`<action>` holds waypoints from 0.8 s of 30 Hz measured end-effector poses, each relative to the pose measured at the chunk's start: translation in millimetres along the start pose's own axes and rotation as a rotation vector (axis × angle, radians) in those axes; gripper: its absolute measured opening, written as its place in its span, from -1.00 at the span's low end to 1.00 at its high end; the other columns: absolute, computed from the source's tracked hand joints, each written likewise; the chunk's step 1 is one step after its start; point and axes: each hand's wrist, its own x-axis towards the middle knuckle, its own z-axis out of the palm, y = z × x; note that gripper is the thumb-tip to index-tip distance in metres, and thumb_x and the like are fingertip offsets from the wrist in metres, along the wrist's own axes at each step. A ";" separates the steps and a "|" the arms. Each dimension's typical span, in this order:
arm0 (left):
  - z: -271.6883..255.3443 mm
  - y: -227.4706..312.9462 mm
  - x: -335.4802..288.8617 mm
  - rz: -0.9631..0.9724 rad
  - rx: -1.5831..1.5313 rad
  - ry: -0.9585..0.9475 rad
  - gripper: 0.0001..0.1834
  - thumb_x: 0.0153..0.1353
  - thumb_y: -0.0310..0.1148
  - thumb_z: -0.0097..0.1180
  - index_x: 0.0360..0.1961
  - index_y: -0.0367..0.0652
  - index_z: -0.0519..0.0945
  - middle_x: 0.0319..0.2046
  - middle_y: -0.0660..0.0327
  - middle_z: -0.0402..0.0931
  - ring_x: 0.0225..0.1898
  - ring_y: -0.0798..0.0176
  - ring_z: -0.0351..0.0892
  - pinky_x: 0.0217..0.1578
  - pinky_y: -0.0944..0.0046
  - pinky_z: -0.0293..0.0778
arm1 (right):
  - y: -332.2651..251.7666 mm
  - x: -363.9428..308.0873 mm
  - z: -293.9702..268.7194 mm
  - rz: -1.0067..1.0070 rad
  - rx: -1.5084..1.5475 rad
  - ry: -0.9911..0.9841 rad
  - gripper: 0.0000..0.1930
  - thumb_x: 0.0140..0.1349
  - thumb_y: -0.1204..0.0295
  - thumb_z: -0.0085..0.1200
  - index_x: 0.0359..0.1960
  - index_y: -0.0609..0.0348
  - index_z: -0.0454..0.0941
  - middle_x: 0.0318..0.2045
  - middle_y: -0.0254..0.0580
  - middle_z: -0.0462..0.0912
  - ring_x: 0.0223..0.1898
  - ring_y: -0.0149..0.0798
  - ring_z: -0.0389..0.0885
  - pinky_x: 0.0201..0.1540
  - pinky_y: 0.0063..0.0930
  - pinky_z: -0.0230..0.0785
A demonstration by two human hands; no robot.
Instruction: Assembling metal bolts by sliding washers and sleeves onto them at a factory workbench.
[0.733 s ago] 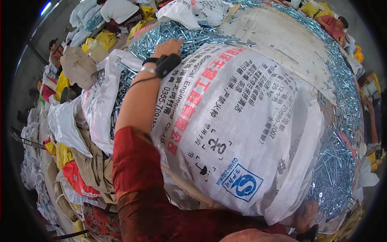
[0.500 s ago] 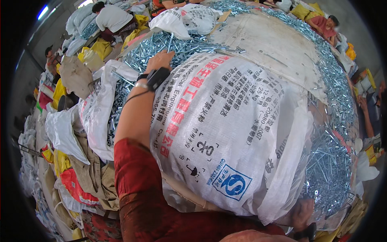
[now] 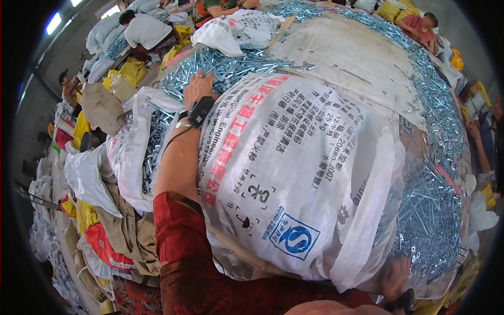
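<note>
Woven sack (image 3: 294,173) hugged by both hands, bolts (image 3: 430,210) piled beside

White woven sack (image 3: 294,173) with red and black print and a blue emblem. Silvery, shiny screws (image 3: 430,210). Dark red patterned sleeve (image 3: 184,247). Black wristband (image 3: 200,111).

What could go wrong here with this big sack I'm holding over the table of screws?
The white woven sack hides most of the table, so your left hand, at its far edge, is next to loose screws you may not see well; a sharp point could prick it. Your right hand grips only a low corner, so the sack might slip. Screws heaped at the table rim could be knocked off.
</note>
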 end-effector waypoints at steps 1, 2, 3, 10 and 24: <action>-1.8 -0.5 0.7 -0.036 -0.054 0.033 -0.43 -0.10 -0.30 0.39 0.04 -0.02 0.58 0.04 0.06 0.47 0.13 -0.04 0.46 0.02 0.02 0.51 | -0.8 2.0 0.0 0.017 -0.007 0.005 -0.85 0.06 0.68 -0.04 -0.33 0.19 0.43 -0.39 0.01 0.44 -0.32 0.08 0.40 -0.26 -0.08 0.24; -3.7 -1.1 1.9 -0.072 -0.109 0.066 -0.42 -0.11 -0.28 0.39 0.03 -0.05 0.58 0.04 0.06 0.47 0.13 -0.05 0.46 0.02 0.01 0.51 | -3.5 4.6 -0.3 0.014 -0.003 0.010 -0.85 0.06 0.68 -0.04 -0.33 0.19 0.43 -0.39 0.01 0.44 -0.32 0.08 0.40 -0.26 -0.08 0.24; -3.4 -6.5 3.5 -0.106 -0.158 0.105 -0.38 -0.14 -0.23 0.41 0.04 -0.08 0.57 0.02 0.06 0.48 0.11 -0.04 0.48 0.00 0.00 0.50 | -7.4 7.6 -0.6 0.010 -0.012 0.010 -0.85 0.06 0.68 -0.04 -0.34 0.19 0.43 -0.38 0.01 0.44 -0.32 0.08 0.40 -0.26 -0.08 0.24; -26.3 -10.6 6.1 -0.253 -0.412 0.419 -0.35 -0.20 -0.13 0.43 -0.01 -0.13 0.61 -0.03 0.01 0.57 -0.05 -0.13 0.59 -0.01 0.02 0.48 | -1.9 0.8 1.7 -0.017 -0.013 0.015 -0.84 0.06 0.70 -0.02 -0.33 0.22 0.44 -0.40 0.02 0.42 -0.33 0.10 0.39 -0.28 -0.05 0.25; -216.5 153.9 -5.3 0.284 -1.317 0.263 -0.62 -0.04 -0.37 0.41 -0.16 -0.23 0.62 -0.38 0.27 0.62 -0.44 0.46 0.54 -0.44 0.44 0.45 | 5.9 7.1 -4.2 -0.078 0.030 0.104 -0.85 -0.08 0.49 0.11 -0.46 0.15 0.39 -0.40 -0.12 0.41 -0.32 -0.07 0.43 -0.27 -0.20 0.34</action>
